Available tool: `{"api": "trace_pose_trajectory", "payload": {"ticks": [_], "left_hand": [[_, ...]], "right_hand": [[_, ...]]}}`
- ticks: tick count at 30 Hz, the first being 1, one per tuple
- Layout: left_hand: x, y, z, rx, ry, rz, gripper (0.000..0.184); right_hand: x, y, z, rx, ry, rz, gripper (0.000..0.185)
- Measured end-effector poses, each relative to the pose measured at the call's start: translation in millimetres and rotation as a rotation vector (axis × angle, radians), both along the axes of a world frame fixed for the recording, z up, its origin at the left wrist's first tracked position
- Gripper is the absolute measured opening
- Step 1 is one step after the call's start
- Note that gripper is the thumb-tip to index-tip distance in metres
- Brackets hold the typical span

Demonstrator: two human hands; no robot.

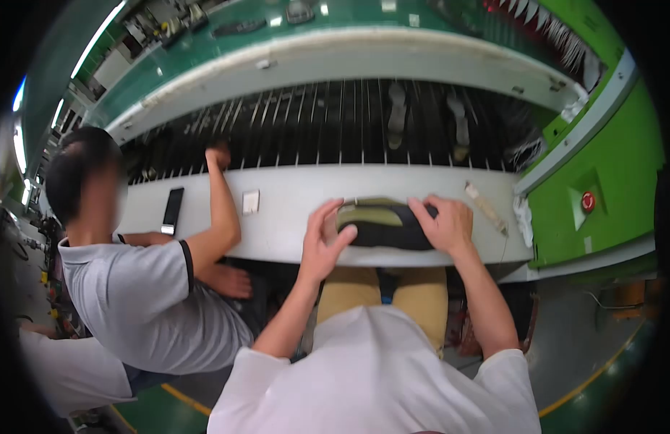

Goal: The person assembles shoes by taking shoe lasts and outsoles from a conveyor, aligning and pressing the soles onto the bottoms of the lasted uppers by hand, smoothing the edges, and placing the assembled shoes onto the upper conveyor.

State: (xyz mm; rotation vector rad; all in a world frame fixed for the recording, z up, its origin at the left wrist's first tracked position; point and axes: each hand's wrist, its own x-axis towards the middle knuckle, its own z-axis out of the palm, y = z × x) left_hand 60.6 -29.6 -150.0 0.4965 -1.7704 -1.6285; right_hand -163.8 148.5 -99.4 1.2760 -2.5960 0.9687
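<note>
A black and olive-green shoe upper (382, 224) lies sideways at the front of the white ledge, between my two hands. My left hand (325, 239) grips its left end, with the thumb on the near side and the fingers at the far edge. At the other end my right hand (447, 223) holds it, the thumb over the top and the fingers curled around the right tip. The undersides of the fingers are partly hidden.
Beyond the white ledge (291, 189) runs a black slatted conveyor (342, 123) carrying two shoe soles (397, 116). A phone (173, 210), a small white card (250, 202) and a beige strip (487, 208) lie on the ledge. On my left sits a co-worker (147, 289), one arm over the conveyor. A green machine with a red button (588, 202) stands right.
</note>
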Motion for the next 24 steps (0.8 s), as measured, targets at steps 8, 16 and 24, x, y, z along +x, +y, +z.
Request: {"api": "trace_pose_trajectory", "payload": {"ticks": [8,16,24], "left_hand": [[-4,38,66,-0.062,0.316,0.023,0.084],[-35,-116,252,-1.031,0.672,0.890,0.087],[-44,-364,318,-1.186,-0.168,1.108,0.050]], "right_hand": [[6,11,80,-0.446,0.146,0.192,0.024],[-11,75,160,-0.668,0.186,0.231,0.018],[-25,166,52,-0.335,-0.127,-0.058,0.004]]}}
